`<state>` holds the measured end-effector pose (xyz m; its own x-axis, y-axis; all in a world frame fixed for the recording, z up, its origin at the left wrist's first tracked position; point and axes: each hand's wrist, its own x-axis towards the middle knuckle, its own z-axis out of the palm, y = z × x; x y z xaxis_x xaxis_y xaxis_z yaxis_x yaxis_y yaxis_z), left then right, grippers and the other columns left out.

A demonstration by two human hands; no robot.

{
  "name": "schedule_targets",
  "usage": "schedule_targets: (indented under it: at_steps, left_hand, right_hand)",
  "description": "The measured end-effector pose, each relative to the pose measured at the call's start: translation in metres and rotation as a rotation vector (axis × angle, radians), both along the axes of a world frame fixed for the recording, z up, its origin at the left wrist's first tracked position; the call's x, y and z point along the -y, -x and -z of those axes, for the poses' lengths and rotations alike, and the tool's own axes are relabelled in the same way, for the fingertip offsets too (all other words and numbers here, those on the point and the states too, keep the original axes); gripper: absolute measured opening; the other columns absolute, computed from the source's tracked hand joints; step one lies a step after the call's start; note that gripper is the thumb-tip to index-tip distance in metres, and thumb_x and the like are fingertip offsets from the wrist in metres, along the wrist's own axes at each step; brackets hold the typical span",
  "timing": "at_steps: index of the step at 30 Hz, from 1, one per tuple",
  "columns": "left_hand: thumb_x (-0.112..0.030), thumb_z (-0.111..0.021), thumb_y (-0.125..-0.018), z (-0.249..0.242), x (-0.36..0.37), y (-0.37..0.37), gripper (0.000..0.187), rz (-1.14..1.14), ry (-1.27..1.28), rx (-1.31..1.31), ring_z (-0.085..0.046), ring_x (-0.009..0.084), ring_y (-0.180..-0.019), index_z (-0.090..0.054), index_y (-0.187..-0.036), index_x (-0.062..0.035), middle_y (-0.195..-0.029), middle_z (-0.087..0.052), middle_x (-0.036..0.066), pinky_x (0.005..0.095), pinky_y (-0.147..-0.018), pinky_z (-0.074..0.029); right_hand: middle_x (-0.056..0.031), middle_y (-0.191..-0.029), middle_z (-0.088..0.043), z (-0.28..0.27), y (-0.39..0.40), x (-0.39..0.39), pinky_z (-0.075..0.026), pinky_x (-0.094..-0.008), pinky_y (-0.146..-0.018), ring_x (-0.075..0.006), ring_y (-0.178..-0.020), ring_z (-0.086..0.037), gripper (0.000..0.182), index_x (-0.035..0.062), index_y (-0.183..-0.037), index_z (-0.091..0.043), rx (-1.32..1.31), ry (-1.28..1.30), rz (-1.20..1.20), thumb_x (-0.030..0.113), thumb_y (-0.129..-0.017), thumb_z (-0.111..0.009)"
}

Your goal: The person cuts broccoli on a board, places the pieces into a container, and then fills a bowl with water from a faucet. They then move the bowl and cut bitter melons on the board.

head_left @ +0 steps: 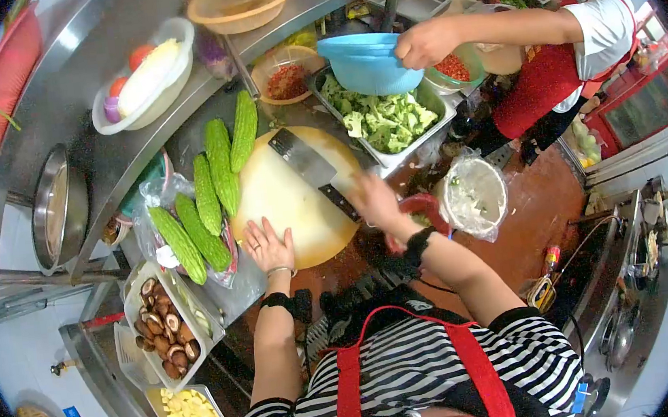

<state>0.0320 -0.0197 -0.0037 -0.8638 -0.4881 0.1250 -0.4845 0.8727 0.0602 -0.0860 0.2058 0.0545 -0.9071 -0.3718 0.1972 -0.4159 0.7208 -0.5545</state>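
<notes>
My left hand (269,248) rests on the near left edge of the round cutting board (303,220), palm down with fingers spread. A cleaver (305,163) lies flat on the board, its blade toward the far side and its dark handle toward me. Beside that handle, over the board's right edge, is my right hand (376,202), smeared by motion; whether its fingers touch the handle is not clear. Several green bitter melons (221,167) lie along the board's left side, some on a plastic bag (159,210).
A co-worker's hand (422,43) holds a blue basin (368,66) above a metal tray of broccoli (380,142). Below the counter's right side stands a bag-lined bucket (475,194) beside a red container (413,224). Mushrooms (166,328) and yellow chunks (191,411) fill containers at left.
</notes>
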Motion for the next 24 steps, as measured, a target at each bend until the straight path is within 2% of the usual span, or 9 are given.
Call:
schedule_targets:
  at_steps: [2, 4, 5, 6, 9, 15, 17, 21, 24]
  left_hand:
    - [-0.050, -0.040, -0.080, 0.002, 0.001, -0.001, 0.066, 0.009, -0.001, -0.031, -0.015, 0.0351, -0.126, -0.029, -0.131, -0.0103, -0.137, -0.019, 0.019, 0.0493, -0.102, -0.009]
    - [-0.050, -0.041, -0.080, 0.002, 0.000, -0.002, 0.065, 0.020, -0.002, -0.060, -0.016, 0.0352, -0.126, -0.030, -0.131, -0.0101, -0.137, -0.020, 0.019, 0.0493, -0.102, -0.009]
    - [-0.050, -0.040, -0.080, 0.002, 0.000, -0.002, 0.065, 0.018, -0.011, -0.064, -0.016, 0.0352, -0.126, -0.030, -0.131, -0.0101, -0.137, -0.020, 0.019, 0.0493, -0.102, -0.009]
    - [-0.050, -0.040, -0.080, 0.001, 0.000, -0.001, 0.065, 0.014, -0.019, -0.069, -0.016, 0.0352, -0.126, -0.030, -0.131, -0.0100, -0.137, -0.020, 0.019, 0.0493, -0.102, -0.009]
    - [-0.050, -0.040, -0.080, 0.005, 0.002, -0.002, 0.065, 0.034, 0.021, -0.119, -0.017, 0.0356, -0.126, -0.030, -0.131, -0.0098, -0.137, -0.020, 0.019, 0.0494, -0.102, -0.009]
    - [-0.048, -0.045, -0.078, 0.001, 0.001, -0.002, 0.065, 0.009, -0.028, -0.100, -0.017, 0.0365, -0.126, -0.034, -0.129, -0.0092, -0.137, -0.020, 0.020, 0.0481, -0.103, -0.011]
    - [-0.048, -0.045, -0.078, -0.001, 0.002, -0.003, 0.065, 0.007, -0.029, -0.123, -0.017, 0.0363, -0.126, -0.034, -0.129, -0.0091, -0.137, -0.020, 0.020, 0.0481, -0.102, -0.011]
    - [-0.048, -0.045, -0.078, -0.004, 0.001, -0.003, 0.064, 0.010, -0.046, -0.116, -0.018, 0.0357, -0.126, -0.034, -0.128, -0.0095, -0.137, -0.020, 0.019, 0.0479, -0.103, -0.011]
    - [-0.048, -0.046, -0.078, -0.002, 0.002, -0.005, 0.064, 0.015, -0.046, -0.124, -0.017, 0.0352, -0.126, -0.035, -0.128, -0.0101, -0.137, -0.019, 0.019, 0.0472, -0.103, -0.010]
  right_hand:
    - [-0.0173, -0.093, -0.052, -0.027, 0.034, -0.013, -0.043, -0.0372, -0.073, -0.0323, -0.084, -0.053, 0.028, 0.0043, -0.103, -0.050, -0.012, 0.422, 0.160, 0.019, -0.079, -0.054]
    - [-0.0142, -0.090, -0.055, -0.027, 0.086, -0.036, -0.043, -0.0327, -0.071, -0.0229, -0.082, -0.053, 0.024, 0.0016, -0.099, -0.051, -0.149, 0.635, 0.363, 0.019, -0.082, -0.053]
    - [-0.0108, -0.088, -0.054, -0.054, 0.099, -0.042, -0.043, -0.0320, -0.071, -0.0205, -0.081, -0.053, 0.025, 0.0006, -0.099, -0.051, 0.005, 0.843, 0.438, 0.021, -0.084, -0.052]
    - [-0.0075, -0.085, -0.054, -0.063, 0.117, -0.049, -0.043, -0.0284, -0.066, -0.0168, -0.075, -0.053, 0.027, 0.0004, -0.099, -0.049, -0.071, 0.942, 0.489, 0.023, -0.085, -0.050]
    - [-0.0075, -0.076, -0.051, -0.110, 0.140, -0.051, -0.041, -0.0283, -0.043, -0.0142, -0.053, -0.049, 0.031, 0.0025, -0.093, -0.048, 0.341, 1.352, 0.669, 0.029, -0.080, -0.056]
    - [-0.0081, -0.064, -0.049, -0.094, 0.180, -0.054, -0.041, -0.0297, -0.038, -0.0170, -0.046, -0.047, 0.026, 0.0000, -0.086, -0.047, 0.706, 1.342, 0.570, 0.024, -0.078, -0.051]
    - [-0.0077, -0.057, -0.048, -0.098, 0.172, -0.051, -0.041, -0.0291, -0.037, -0.0164, -0.042, -0.046, 0.023, 0.0000, -0.084, -0.048, 0.574, 1.380, 0.581, 0.022, -0.077, -0.049]
    - [-0.0057, -0.058, -0.049, -0.110, 0.140, -0.053, -0.038, -0.0247, -0.035, -0.0138, -0.043, -0.045, 0.021, 0.0023, -0.085, -0.048, 0.519, 1.593, 0.482, 0.022, -0.078, -0.048]
    - [-0.0034, -0.074, -0.054, -0.137, 0.114, -0.063, -0.040, -0.0236, -0.040, -0.0136, -0.052, -0.049, 0.019, 0.0082, -0.092, -0.049, 0.631, 1.706, 0.315, 0.022, -0.078, -0.048]
